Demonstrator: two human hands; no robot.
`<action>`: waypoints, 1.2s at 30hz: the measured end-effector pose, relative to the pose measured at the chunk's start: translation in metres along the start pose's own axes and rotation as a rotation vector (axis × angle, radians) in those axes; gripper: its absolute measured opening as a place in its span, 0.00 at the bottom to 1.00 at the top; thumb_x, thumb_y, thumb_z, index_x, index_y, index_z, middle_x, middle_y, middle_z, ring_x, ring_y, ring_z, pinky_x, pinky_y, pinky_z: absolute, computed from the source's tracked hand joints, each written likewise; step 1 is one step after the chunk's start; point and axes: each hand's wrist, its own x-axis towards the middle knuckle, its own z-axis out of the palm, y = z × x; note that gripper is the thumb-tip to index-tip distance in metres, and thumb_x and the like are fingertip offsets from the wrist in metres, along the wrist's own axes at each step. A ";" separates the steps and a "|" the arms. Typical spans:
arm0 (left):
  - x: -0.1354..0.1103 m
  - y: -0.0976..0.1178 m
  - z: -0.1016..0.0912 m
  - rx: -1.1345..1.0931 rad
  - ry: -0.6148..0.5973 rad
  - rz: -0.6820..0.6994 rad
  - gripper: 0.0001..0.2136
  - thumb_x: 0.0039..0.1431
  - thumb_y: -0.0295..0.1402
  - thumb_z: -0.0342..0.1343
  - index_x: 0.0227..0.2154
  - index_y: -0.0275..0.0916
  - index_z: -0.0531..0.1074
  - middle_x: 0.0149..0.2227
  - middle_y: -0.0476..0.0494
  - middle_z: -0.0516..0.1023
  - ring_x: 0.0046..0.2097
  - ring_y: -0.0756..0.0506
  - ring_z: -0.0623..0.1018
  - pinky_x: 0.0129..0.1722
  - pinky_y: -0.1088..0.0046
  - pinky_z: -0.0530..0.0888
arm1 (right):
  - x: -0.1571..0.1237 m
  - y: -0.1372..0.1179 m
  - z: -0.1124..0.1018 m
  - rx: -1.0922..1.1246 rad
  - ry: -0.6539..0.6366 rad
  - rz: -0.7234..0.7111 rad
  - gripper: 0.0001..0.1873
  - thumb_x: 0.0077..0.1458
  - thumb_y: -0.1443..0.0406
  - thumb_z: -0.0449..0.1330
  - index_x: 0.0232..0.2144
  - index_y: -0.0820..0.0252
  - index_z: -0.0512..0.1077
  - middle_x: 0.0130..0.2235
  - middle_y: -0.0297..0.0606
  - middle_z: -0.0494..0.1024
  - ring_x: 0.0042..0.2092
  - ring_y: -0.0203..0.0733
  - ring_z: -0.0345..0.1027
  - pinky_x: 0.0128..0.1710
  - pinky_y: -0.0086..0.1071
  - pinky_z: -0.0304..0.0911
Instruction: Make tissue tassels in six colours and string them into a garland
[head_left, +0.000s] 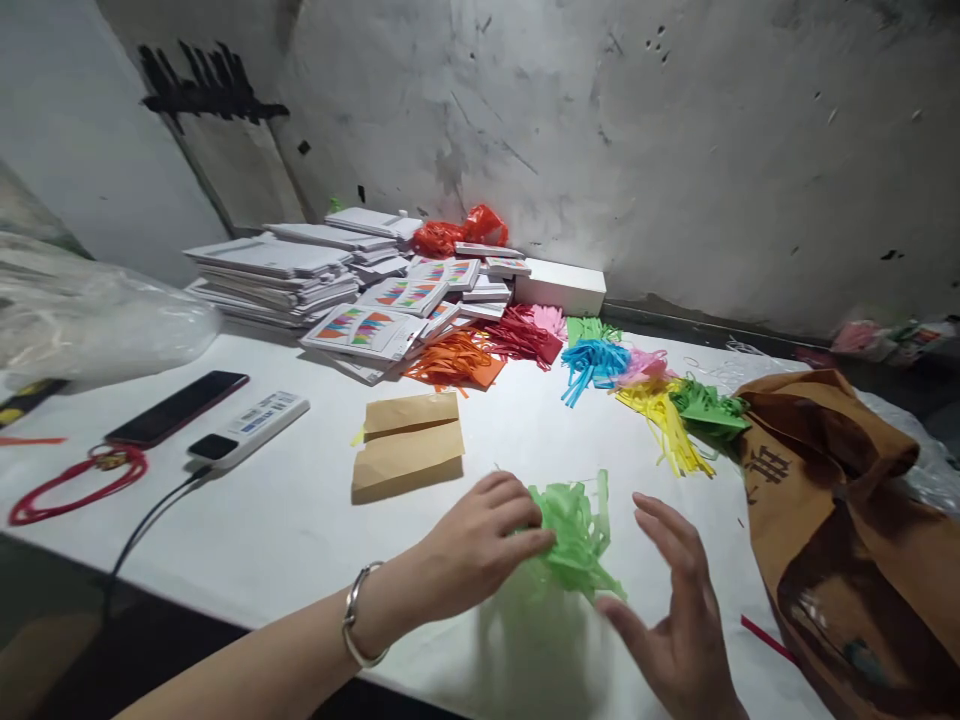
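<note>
A bunch of light green fringed tissue paper (pixel 574 535) is in the grip of my left hand (pixel 487 545), just above the white table. Its cut strips stick up and hang loose toward the right. My right hand (pixel 679 610) is beside it with thumb and fingers spread apart, holding nothing; the thumb is close to the paper's lower right edge. Past my left hand lies a folded piece of brown paper (pixel 409 465), with a bit of yellow showing at its left side.
Fringed paper bundles in orange (pixel 454 360), blue (pixel 594 362), yellow (pixel 664 415) and other colours line the back. Behind them are stacked white packs (pixel 277 265) and printed packs (pixel 364 330). A phone (pixel 180 408) and a white power strip (pixel 251 430) lie left; a brown bag (pixel 847 520) stands right.
</note>
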 end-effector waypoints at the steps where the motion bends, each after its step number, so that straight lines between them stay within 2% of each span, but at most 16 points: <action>1: -0.004 0.002 -0.001 0.011 -0.046 0.020 0.10 0.68 0.24 0.46 0.45 0.39 0.71 0.35 0.44 0.78 0.39 0.45 0.74 0.47 0.62 0.70 | 0.000 0.000 0.002 -0.003 -0.087 -0.094 0.32 0.64 0.59 0.58 0.65 0.60 0.53 0.62 0.53 0.63 0.62 0.56 0.59 0.58 0.48 0.59; 2: -0.008 0.005 0.000 0.014 -0.079 0.028 0.10 0.69 0.24 0.46 0.47 0.39 0.70 0.35 0.44 0.79 0.39 0.45 0.74 0.48 0.63 0.70 | 0.001 -0.001 0.005 0.002 -0.185 -0.180 0.34 0.65 0.59 0.57 0.67 0.61 0.49 0.62 0.53 0.64 0.62 0.55 0.59 0.60 0.49 0.56; 4: -0.016 0.011 0.001 0.031 -0.095 0.006 0.10 0.69 0.24 0.45 0.47 0.36 0.69 0.34 0.44 0.79 0.38 0.45 0.74 0.45 0.65 0.71 | 0.001 -0.001 0.014 0.014 -0.355 -0.259 0.35 0.65 0.62 0.55 0.68 0.64 0.46 0.54 0.48 0.73 0.54 0.50 0.68 0.58 0.45 0.56; 7: -0.030 0.015 0.006 0.093 -0.073 -0.036 0.08 0.70 0.24 0.46 0.43 0.37 0.70 0.34 0.44 0.79 0.38 0.46 0.74 0.40 0.68 0.71 | -0.006 0.008 0.028 -0.033 -0.477 -0.204 0.31 0.61 0.68 0.56 0.65 0.62 0.56 0.41 0.38 0.79 0.41 0.45 0.71 0.48 0.40 0.57; 9: -0.042 0.014 0.008 0.118 -0.052 -0.063 0.08 0.69 0.24 0.46 0.41 0.39 0.71 0.37 0.44 0.80 0.38 0.46 0.75 0.39 0.68 0.72 | -0.016 0.019 0.033 -0.069 -0.454 -0.151 0.19 0.57 0.67 0.59 0.52 0.57 0.69 0.35 0.34 0.78 0.37 0.45 0.69 0.43 0.39 0.56; 11: -0.053 0.012 0.011 0.112 -0.008 -0.102 0.09 0.67 0.22 0.47 0.40 0.39 0.70 0.40 0.43 0.80 0.39 0.46 0.75 0.39 0.68 0.72 | -0.028 0.030 0.034 -0.088 -0.424 -0.078 0.04 0.55 0.67 0.60 0.35 0.54 0.72 0.31 0.33 0.76 0.35 0.45 0.67 0.40 0.38 0.54; 13: -0.064 0.012 0.014 0.089 0.042 -0.141 0.11 0.64 0.19 0.47 0.40 0.39 0.70 0.42 0.42 0.80 0.41 0.45 0.76 0.41 0.67 0.73 | -0.039 0.037 0.033 -0.097 -0.440 -0.007 0.04 0.52 0.69 0.60 0.30 0.54 0.71 0.30 0.32 0.75 0.35 0.45 0.66 0.39 0.37 0.54; 17: -0.081 0.018 0.022 0.009 0.059 -0.170 0.12 0.60 0.17 0.48 0.41 0.37 0.70 0.40 0.40 0.80 0.42 0.43 0.74 0.44 0.63 0.73 | -0.056 0.038 0.026 -0.162 -0.434 0.033 0.18 0.52 0.73 0.56 0.44 0.51 0.73 0.40 0.36 0.77 0.41 0.45 0.70 0.42 0.39 0.60; 22: -0.102 0.031 0.030 -0.058 -0.008 -0.218 0.12 0.59 0.17 0.48 0.40 0.37 0.71 0.38 0.41 0.79 0.40 0.43 0.74 0.46 0.61 0.73 | -0.068 0.029 0.007 -0.312 -0.354 -0.028 0.23 0.58 0.64 0.59 0.56 0.55 0.69 0.54 0.45 0.74 0.52 0.52 0.71 0.46 0.43 0.68; 24: -0.109 0.037 0.033 -0.066 -0.019 -0.236 0.13 0.59 0.16 0.48 0.41 0.37 0.72 0.38 0.41 0.79 0.41 0.43 0.75 0.48 0.59 0.72 | -0.065 0.018 0.000 -0.311 -0.322 -0.048 0.26 0.60 0.67 0.57 0.60 0.57 0.65 0.58 0.47 0.72 0.57 0.53 0.68 0.50 0.44 0.68; 26: -0.111 0.041 0.037 -0.064 -0.026 -0.243 0.14 0.59 0.17 0.48 0.42 0.37 0.72 0.38 0.41 0.79 0.42 0.43 0.75 0.50 0.58 0.71 | -0.056 -0.001 0.001 -0.214 -0.332 -0.152 0.28 0.58 0.73 0.53 0.60 0.58 0.64 0.56 0.44 0.74 0.60 0.49 0.65 0.56 0.43 0.65; 28: -0.109 0.044 0.039 -0.062 -0.031 -0.245 0.14 0.60 0.18 0.48 0.42 0.37 0.73 0.38 0.41 0.79 0.43 0.42 0.75 0.52 0.57 0.70 | -0.045 -0.022 0.013 -0.103 -0.369 -0.333 0.27 0.56 0.76 0.51 0.58 0.59 0.66 0.50 0.40 0.79 0.59 0.44 0.67 0.64 0.43 0.56; 30: -0.104 0.045 0.040 -0.058 -0.030 -0.235 0.12 0.62 0.19 0.48 0.42 0.37 0.73 0.40 0.41 0.80 0.44 0.42 0.75 0.54 0.57 0.69 | -0.039 -0.037 0.031 -0.109 -0.407 -0.371 0.22 0.58 0.73 0.52 0.55 0.59 0.68 0.45 0.38 0.82 0.56 0.44 0.70 0.69 0.49 0.41; 32: -0.098 0.044 0.037 -0.051 -0.029 -0.209 0.11 0.65 0.21 0.48 0.42 0.37 0.73 0.41 0.42 0.80 0.46 0.43 0.75 0.57 0.57 0.67 | -0.042 -0.038 0.045 -0.226 -0.433 -0.218 0.17 0.61 0.62 0.57 0.52 0.58 0.70 0.43 0.40 0.82 0.55 0.51 0.71 0.69 0.57 0.32; 34: -0.095 0.043 0.033 -0.040 -0.035 -0.187 0.11 0.66 0.21 0.47 0.43 0.38 0.73 0.42 0.43 0.81 0.48 0.43 0.75 0.60 0.57 0.64 | -0.057 -0.018 0.045 -0.394 -0.427 -0.042 0.24 0.56 0.49 0.61 0.49 0.58 0.71 0.44 0.46 0.81 0.55 0.62 0.69 0.66 0.67 0.36; 36: -0.095 0.043 0.030 -0.031 -0.052 -0.183 0.11 0.67 0.21 0.46 0.43 0.37 0.72 0.42 0.44 0.81 0.49 0.43 0.75 0.61 0.57 0.61 | -0.081 0.015 0.027 -0.571 -0.415 0.026 0.29 0.54 0.43 0.60 0.48 0.58 0.72 0.47 0.52 0.80 0.54 0.69 0.69 0.56 0.73 0.50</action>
